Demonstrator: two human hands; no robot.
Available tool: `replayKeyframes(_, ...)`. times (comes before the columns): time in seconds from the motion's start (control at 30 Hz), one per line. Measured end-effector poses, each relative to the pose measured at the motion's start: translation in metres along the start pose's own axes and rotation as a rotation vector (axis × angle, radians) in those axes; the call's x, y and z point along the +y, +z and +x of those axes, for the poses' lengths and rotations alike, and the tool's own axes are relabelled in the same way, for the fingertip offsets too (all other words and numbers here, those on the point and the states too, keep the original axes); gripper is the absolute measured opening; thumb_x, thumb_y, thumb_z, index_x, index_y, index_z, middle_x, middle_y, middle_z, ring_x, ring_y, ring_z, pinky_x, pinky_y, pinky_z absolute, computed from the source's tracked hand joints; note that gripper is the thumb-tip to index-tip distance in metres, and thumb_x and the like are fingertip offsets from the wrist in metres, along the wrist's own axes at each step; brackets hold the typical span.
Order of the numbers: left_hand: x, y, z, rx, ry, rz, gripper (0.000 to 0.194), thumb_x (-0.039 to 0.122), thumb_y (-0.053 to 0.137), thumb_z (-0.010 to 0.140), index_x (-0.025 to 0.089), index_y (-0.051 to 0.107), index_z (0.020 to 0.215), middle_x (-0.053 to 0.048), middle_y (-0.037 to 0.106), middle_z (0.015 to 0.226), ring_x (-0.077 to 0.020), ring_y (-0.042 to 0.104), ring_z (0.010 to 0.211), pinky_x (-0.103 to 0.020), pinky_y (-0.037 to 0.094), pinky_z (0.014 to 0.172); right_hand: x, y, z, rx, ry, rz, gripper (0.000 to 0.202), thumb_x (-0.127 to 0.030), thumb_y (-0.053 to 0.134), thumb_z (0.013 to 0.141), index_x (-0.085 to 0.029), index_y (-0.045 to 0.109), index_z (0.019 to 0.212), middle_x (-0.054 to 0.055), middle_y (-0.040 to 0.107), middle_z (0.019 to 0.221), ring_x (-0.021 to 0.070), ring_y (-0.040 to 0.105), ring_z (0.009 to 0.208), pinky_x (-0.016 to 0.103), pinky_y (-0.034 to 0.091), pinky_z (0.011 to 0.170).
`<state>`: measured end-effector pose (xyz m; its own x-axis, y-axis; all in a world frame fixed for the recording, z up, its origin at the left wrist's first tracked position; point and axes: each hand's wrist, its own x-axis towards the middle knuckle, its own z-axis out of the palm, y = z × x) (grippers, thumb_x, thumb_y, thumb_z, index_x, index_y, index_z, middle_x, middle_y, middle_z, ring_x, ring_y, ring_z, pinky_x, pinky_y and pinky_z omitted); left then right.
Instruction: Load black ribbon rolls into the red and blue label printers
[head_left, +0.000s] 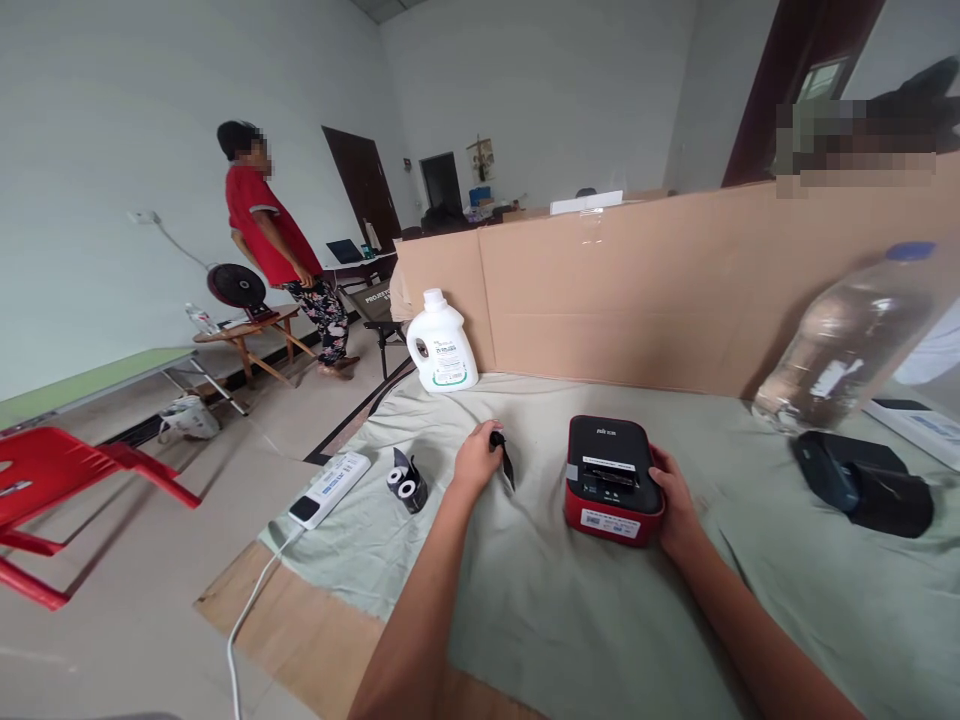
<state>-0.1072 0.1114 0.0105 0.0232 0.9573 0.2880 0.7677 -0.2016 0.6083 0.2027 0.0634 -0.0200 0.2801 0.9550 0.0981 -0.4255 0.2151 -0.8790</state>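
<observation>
Printer point(611, 480), red w/ black top, is standing on the cloth-covered table point(300, 615), well back from near edge. R hand point(679, 505) is touching its right side; fingers are bent there, partly hidden, so I cannot tell if they grip. L hand point(476, 460), to the left of it, has fingers closed on a small black strip point(508, 465). Toward left edge are black rolls point(409, 487) w/ white cores, then power strip point(330, 490). White jug point(442, 345) is near far left corner, beside cardboard point(615, 295); big clear bottle point(840, 340) is toward far right.
</observation>
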Motion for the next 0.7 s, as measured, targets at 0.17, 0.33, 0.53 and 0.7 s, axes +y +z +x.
replayKeyframes(0.17,-0.006,-0.017,0.002,0.172,0.065,0.014,0.016,0.022,0.056,0.087,0.024,0.065,0.1,-0.006,0.071,0.107,-0.0216,0.068,0.095,-0.034,0.053,0.086,0.002,-0.002,0.003,-0.017,-0.005,-0.013,0.044,-0.041,0.073,0.07,-0.03,0.067,0.113,0.002,0.067,0.123,0.0251,0.057,0.12,0.039,0.044,0.103)
replayKeyframes(0.33,-0.012,-0.074,-0.008,0.258,0.081,-0.042,0.017,0.026,0.06,0.083,0.022,0.064,0.099,-0.005,0.071,0.102,-0.0203,0.068,0.092,-0.031,0.054,0.082,0.001,-0.001,0.004,-0.007,0.005,0.014,0.045,-0.04,0.074,0.067,-0.028,0.068,0.11,0.003,0.069,0.122,0.0263,0.06,0.119,0.042,0.046,0.103)
replayKeyframes(0.53,-0.018,-0.094,-0.073,0.086,-0.022,0.105,0.051,0.034,0.057,0.087,0.026,0.05,0.137,-0.005,0.072,0.111,-0.0221,0.069,0.099,-0.034,0.051,0.089,-0.004,0.001,0.001,-0.023,0.004,0.002,0.046,-0.042,0.073,0.069,-0.027,0.066,0.112,0.003,0.069,0.123,0.0252,0.062,0.116,0.042,0.049,0.101)
replayKeyframes(0.7,-0.024,-0.082,-0.107,0.092,-0.009,0.442,0.039,0.032,0.05,0.092,0.024,0.064,0.127,-0.009,0.07,0.12,-0.03,0.058,0.119,-0.045,0.041,0.102,-0.005,0.001,0.0,-0.025,-0.009,-0.01,0.044,-0.042,0.072,0.07,-0.028,0.066,0.111,0.004,0.07,0.121,0.0261,0.063,0.116,0.042,0.051,0.099)
